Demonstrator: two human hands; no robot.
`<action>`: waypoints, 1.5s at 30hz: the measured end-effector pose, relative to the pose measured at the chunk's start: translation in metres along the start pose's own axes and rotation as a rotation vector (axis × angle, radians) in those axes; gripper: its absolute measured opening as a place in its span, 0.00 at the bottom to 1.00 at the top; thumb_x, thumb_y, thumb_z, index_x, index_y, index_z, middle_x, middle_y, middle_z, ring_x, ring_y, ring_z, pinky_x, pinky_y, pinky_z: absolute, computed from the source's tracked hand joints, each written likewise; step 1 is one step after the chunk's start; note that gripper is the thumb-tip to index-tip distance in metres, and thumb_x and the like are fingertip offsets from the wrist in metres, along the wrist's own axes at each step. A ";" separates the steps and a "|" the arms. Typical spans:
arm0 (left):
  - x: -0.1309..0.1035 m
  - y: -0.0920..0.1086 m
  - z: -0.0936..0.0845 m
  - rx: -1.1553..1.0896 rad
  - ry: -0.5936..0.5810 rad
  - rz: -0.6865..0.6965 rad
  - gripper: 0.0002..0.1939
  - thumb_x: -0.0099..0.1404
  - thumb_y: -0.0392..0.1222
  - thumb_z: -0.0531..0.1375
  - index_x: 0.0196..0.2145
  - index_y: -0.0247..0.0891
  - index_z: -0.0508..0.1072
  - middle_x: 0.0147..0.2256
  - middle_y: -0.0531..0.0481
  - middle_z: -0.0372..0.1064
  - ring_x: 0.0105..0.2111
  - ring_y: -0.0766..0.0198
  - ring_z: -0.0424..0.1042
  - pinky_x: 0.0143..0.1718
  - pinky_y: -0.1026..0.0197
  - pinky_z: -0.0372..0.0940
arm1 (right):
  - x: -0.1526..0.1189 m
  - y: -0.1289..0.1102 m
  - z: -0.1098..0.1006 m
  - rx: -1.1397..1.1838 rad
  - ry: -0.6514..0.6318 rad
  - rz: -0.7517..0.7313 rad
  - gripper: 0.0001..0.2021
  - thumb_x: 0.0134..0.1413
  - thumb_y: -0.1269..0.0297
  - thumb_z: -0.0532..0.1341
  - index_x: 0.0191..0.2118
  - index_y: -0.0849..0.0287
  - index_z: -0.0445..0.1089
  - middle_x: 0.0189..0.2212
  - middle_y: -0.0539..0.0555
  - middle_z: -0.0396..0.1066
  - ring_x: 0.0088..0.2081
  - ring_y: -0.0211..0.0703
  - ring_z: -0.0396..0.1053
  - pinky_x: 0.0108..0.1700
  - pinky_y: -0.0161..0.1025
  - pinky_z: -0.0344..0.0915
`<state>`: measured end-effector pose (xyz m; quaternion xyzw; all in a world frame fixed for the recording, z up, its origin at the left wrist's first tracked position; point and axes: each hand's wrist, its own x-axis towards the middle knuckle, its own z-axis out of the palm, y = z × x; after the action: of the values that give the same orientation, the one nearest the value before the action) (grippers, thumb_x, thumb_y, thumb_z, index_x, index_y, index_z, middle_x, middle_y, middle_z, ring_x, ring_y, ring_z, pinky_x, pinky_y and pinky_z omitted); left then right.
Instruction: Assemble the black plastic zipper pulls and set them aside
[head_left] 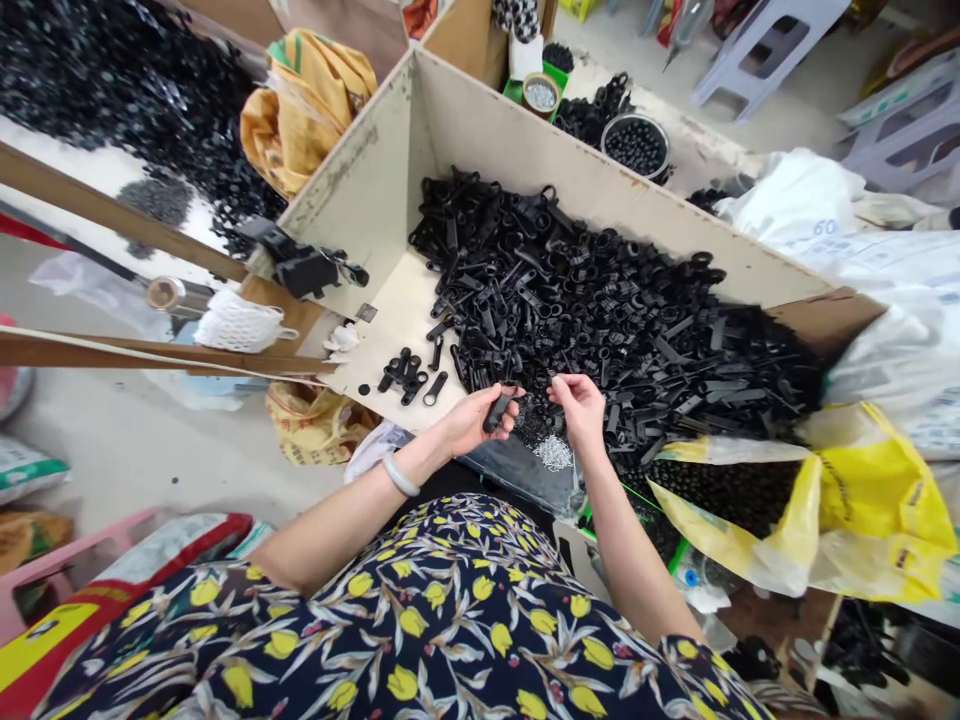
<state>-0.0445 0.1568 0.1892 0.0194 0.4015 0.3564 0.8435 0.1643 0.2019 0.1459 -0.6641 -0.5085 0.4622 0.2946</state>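
My left hand (480, 420) is closed round a black plastic part (498, 410) with a ring at its upper end. To its right, my right hand (583, 402) has thumb and index finger pressed together over the small dark pieces; whatever they pinch is too small to make out. Beyond both hands lies a large heap of black plastic parts (555, 280). A little pile of silver metal pieces (554, 453) sits just below and between my hands. Several black ringed parts (405, 372) lie apart on the pale board at the left.
A wooden partition (600, 190) runs behind the heap, and another panel (352, 190) stands at its left. A bowl of black pieces (635, 143) is behind the partition. Yellow plastic bag (877, 500) and white sacks (892, 290) are at the right.
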 end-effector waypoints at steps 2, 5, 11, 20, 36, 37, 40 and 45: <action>-0.006 -0.001 0.008 0.063 0.006 0.067 0.21 0.70 0.54 0.63 0.50 0.34 0.74 0.35 0.48 0.71 0.27 0.67 0.70 0.28 0.64 0.66 | -0.023 -0.022 -0.004 0.100 -0.063 -0.140 0.20 0.61 0.45 0.65 0.47 0.56 0.74 0.42 0.56 0.78 0.38 0.43 0.77 0.43 0.43 0.76; -0.013 -0.005 0.022 0.167 -0.010 0.193 0.20 0.70 0.57 0.63 0.46 0.36 0.72 0.32 0.50 0.70 0.23 0.70 0.67 0.24 0.66 0.61 | -0.048 -0.049 -0.009 0.030 -0.156 -0.420 0.17 0.65 0.55 0.66 0.56 0.51 0.74 0.48 0.56 0.74 0.39 0.41 0.75 0.46 0.43 0.75; -0.026 -0.009 0.038 0.426 0.082 0.289 0.21 0.74 0.58 0.56 0.46 0.36 0.73 0.30 0.53 0.66 0.20 0.73 0.58 0.20 0.67 0.52 | -0.059 -0.062 -0.015 -0.165 -0.131 -0.602 0.13 0.67 0.61 0.65 0.55 0.49 0.76 0.45 0.55 0.72 0.35 0.39 0.74 0.43 0.42 0.76; -0.053 0.001 0.047 1.061 0.107 0.491 0.15 0.71 0.48 0.60 0.51 0.41 0.76 0.34 0.50 0.75 0.34 0.59 0.72 0.36 0.61 0.66 | -0.081 -0.048 -0.021 -0.239 -0.051 -0.757 0.14 0.66 0.65 0.65 0.55 0.47 0.75 0.44 0.56 0.75 0.41 0.45 0.77 0.42 0.43 0.78; -0.054 -0.046 -0.013 0.944 0.131 0.406 0.22 0.77 0.52 0.51 0.59 0.38 0.71 0.44 0.45 0.77 0.39 0.60 0.75 0.42 0.61 0.70 | -0.102 -0.021 0.044 0.093 -0.270 -0.190 0.16 0.73 0.55 0.54 0.53 0.52 0.77 0.46 0.55 0.78 0.48 0.45 0.76 0.53 0.43 0.73; -0.048 -0.050 -0.027 1.007 0.199 0.409 0.21 0.76 0.52 0.52 0.57 0.39 0.72 0.43 0.45 0.77 0.40 0.59 0.75 0.43 0.60 0.70 | -0.095 -0.011 0.052 0.031 -0.332 -0.185 0.17 0.73 0.54 0.54 0.52 0.52 0.78 0.46 0.55 0.78 0.46 0.44 0.76 0.52 0.42 0.73; -0.032 -0.042 -0.079 1.303 0.484 0.394 0.16 0.73 0.49 0.55 0.51 0.42 0.76 0.39 0.45 0.78 0.39 0.54 0.76 0.46 0.54 0.71 | -0.063 0.021 0.058 -0.160 -0.429 -0.169 0.18 0.68 0.52 0.58 0.54 0.52 0.77 0.47 0.55 0.76 0.42 0.42 0.76 0.48 0.39 0.73; -0.020 0.006 -0.157 1.405 0.823 0.418 0.21 0.74 0.48 0.51 0.56 0.39 0.75 0.50 0.38 0.74 0.53 0.47 0.71 0.58 0.45 0.64 | -0.005 0.060 0.044 -0.427 -0.074 -0.006 0.22 0.66 0.52 0.57 0.57 0.60 0.72 0.50 0.62 0.72 0.41 0.45 0.74 0.51 0.45 0.71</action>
<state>-0.1644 0.1092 0.0979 0.4826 0.7938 0.1511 0.3378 0.1481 0.1754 0.0778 -0.6924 -0.6073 0.3672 0.1299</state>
